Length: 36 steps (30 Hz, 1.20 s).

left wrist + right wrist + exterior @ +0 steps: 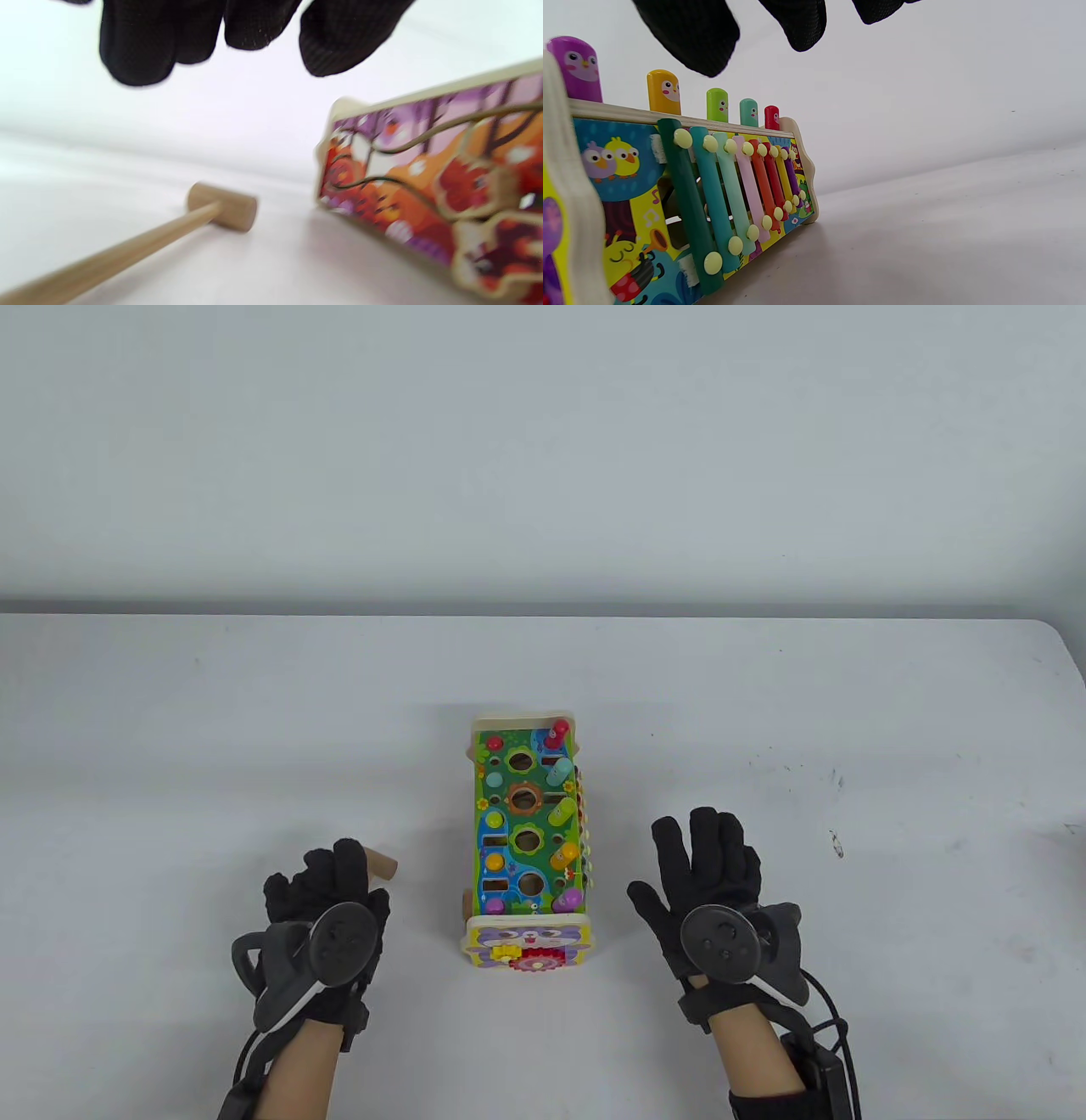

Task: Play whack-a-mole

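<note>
The colourful wooden whack-a-mole toy (526,831) stands mid-table. Its right row of pegs (563,812) stands raised and its left row (494,817) sits low. A wooden hammer (383,865) lies on the table left of the toy, its handle hidden under my left hand (322,886). In the left wrist view the hammer (220,207) lies flat, and my fingers (140,42) hang above it without touching. My right hand (700,861) is spread open and empty, right of the toy. In the right wrist view the raised pegs (664,91) stand above the toy's xylophone side (734,186).
The white table's far edge (543,616) runs across the view, with its rounded corner at the right (1060,636). A few dark specks (836,780) mark the surface right of the toy. The toy's side panel (424,178) is close to my left hand.
</note>
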Available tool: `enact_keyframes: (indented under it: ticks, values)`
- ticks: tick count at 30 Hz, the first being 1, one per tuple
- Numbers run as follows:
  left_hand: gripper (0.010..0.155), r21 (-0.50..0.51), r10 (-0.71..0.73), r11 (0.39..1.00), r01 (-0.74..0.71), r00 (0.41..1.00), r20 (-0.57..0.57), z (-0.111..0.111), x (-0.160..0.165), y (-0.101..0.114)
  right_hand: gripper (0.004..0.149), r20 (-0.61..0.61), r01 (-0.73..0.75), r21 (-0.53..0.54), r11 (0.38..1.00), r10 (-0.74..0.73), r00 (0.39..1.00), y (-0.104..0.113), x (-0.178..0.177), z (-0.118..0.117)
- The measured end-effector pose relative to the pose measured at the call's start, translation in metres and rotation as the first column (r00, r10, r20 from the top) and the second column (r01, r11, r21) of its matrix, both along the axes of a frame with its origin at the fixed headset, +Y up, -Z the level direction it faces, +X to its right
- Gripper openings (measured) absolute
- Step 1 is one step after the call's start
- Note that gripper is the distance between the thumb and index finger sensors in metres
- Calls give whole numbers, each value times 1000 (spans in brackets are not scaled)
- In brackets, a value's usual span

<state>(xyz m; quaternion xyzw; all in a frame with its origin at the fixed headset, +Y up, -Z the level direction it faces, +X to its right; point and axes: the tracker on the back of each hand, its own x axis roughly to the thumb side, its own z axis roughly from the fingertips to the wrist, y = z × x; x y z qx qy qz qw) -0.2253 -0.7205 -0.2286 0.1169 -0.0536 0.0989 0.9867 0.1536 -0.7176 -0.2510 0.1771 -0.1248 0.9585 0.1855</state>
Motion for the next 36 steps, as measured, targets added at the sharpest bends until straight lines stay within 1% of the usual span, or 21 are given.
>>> enact_keyframes:
  ticks: [3,5,7,10,36]
  values:
    - [77,19,6,1000,-8,996,90,7,10,6,71,-9,-6,4,1000,6,1000,0,-1,0]
    - [78,9,-4,1000,3,991,133,9,15,8,72,-14,-12,2,1000,12,1000,0,-2,1]
    - [78,-13,-18,1000,21,987,159,11,21,8,73,-21,-18,-1,1000,18,1000,-1,-3,1]
    - [79,-20,-44,999,48,983,178,12,27,7,73,-26,-23,-7,1000,23,999,-1,-4,1]
    - [79,-58,-9,998,21,980,199,11,30,4,72,-25,-6,-20,1000,6,1000,-3,-4,0]
